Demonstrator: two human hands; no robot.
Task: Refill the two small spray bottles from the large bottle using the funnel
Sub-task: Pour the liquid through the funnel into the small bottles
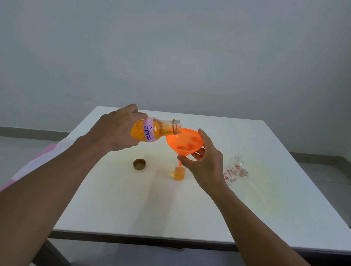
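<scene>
The large clear plastic bottle point(156, 131), labelled "Spray" and holding orange liquid, is tilted, its mouth over the orange plastic funnel point(183, 142). The left hand point(116, 128) wraps round the bottle's base; the right hand point(205, 170) pinches the funnel rim. The spout enters a part-filled small clear bottle point(179, 173) on the white table point(124, 202); the right hand hides its neck. A floral-printed small bottle point(233, 170) stands uncapped to the right.
</scene>
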